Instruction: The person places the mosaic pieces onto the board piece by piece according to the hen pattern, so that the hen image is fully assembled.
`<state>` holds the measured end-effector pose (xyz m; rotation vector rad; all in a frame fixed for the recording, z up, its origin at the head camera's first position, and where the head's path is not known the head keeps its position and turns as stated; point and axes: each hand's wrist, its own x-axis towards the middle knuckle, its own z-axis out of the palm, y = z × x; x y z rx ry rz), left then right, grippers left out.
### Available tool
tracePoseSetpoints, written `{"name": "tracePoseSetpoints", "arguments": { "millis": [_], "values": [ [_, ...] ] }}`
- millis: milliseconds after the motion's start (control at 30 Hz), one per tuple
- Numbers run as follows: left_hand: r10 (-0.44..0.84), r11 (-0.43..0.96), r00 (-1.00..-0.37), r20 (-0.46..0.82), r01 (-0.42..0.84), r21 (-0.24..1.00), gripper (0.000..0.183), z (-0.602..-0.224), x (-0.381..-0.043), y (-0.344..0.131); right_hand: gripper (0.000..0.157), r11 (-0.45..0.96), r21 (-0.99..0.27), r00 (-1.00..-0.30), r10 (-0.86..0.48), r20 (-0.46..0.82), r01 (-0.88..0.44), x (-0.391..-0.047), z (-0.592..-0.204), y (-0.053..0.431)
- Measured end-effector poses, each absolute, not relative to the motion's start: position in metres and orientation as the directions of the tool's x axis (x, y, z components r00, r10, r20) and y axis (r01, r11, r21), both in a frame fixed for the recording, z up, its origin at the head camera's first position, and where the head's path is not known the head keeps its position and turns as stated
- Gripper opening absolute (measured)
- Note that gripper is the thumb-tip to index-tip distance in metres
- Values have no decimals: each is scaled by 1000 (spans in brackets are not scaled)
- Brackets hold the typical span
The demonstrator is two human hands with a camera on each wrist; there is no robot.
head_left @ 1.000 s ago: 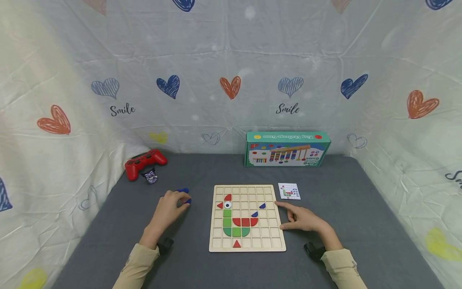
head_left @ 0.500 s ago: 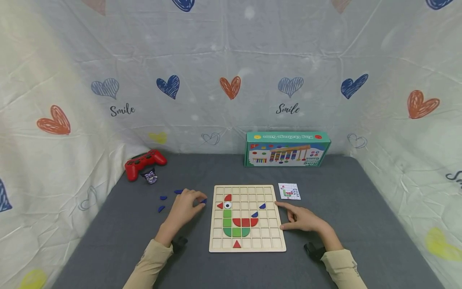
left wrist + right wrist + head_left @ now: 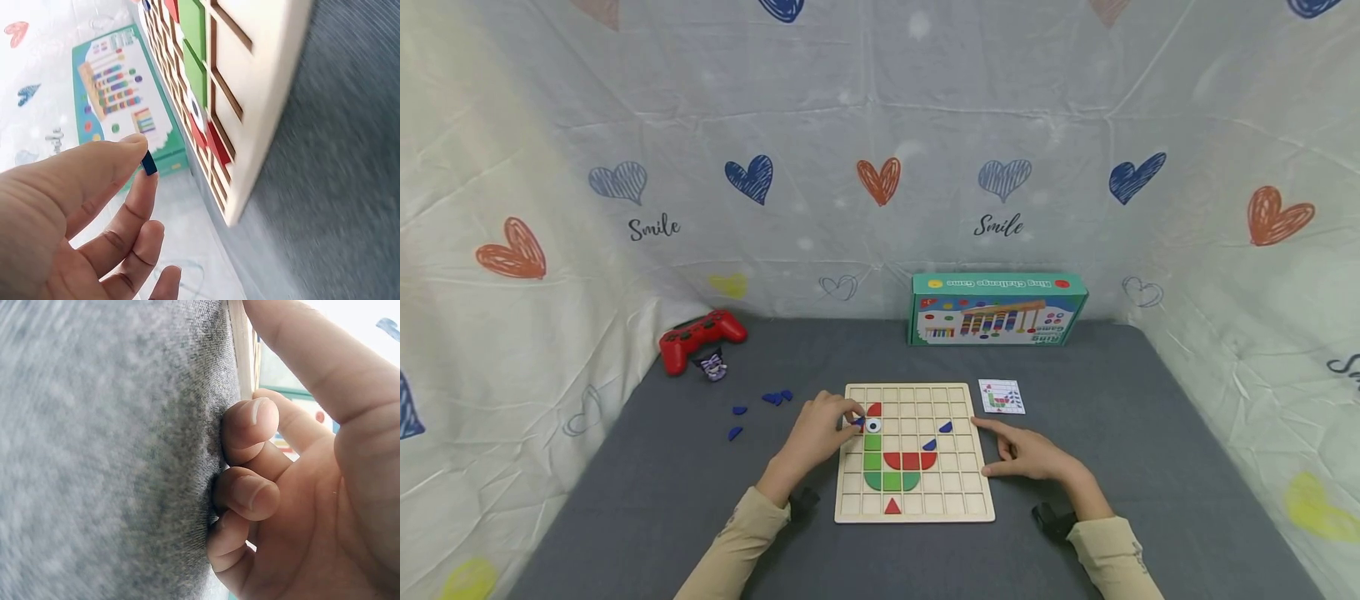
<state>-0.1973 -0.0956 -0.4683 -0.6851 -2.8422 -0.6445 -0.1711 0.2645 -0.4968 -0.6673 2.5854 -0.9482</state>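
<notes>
Over the upper left part of a pale wooden grid board (image 3: 951, 504), a person's left hand (image 3: 816, 427) pinches a blue piece (image 3: 149, 164) between thumb and index finger. Most of that piece is covered by the fingertips; the left wrist view shows only a dark sliver, edge-on, so its full outline cannot be made out. From the head, the fingers also hide part of the board's left rim and much of a red triangle (image 3: 218, 144) beside a white eye tile (image 3: 872, 426). The right hand (image 3: 1037, 456) has index finger and thumb spread apart against the board's right edge, its other fingers curled in; in the right wrist view the thumb tip is cut off at the top. Both tan sleeves (image 3: 735, 546) run out at the bottom of the head view. Red, green and blue shapes sit in the grid. On the grey tabletop (image 3: 917, 567), loose blue pieces (image 3: 772, 399) lie left of the board, and beyond them are a red game controller (image 3: 702, 340) and a small figure (image 3: 712, 367), its details blurred. Near the board's upper right corner lies a small printed card (image 3: 1001, 397), too tiny to read closely. Behind it, a green game box (image 3: 998, 310) stands before a cloth (image 3: 808, 221) printed with hearts.
</notes>
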Motion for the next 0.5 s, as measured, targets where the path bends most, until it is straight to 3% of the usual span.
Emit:
{"name": "tracePoseSetpoints", "arguments": {
  "millis": [500],
  "values": [
    [499, 758, -847, 181, 528, 383, 16, -465, -205, -60, 77, 671, -674, -844, -520, -130, -309, -172, -497, 265]
  ]
}}
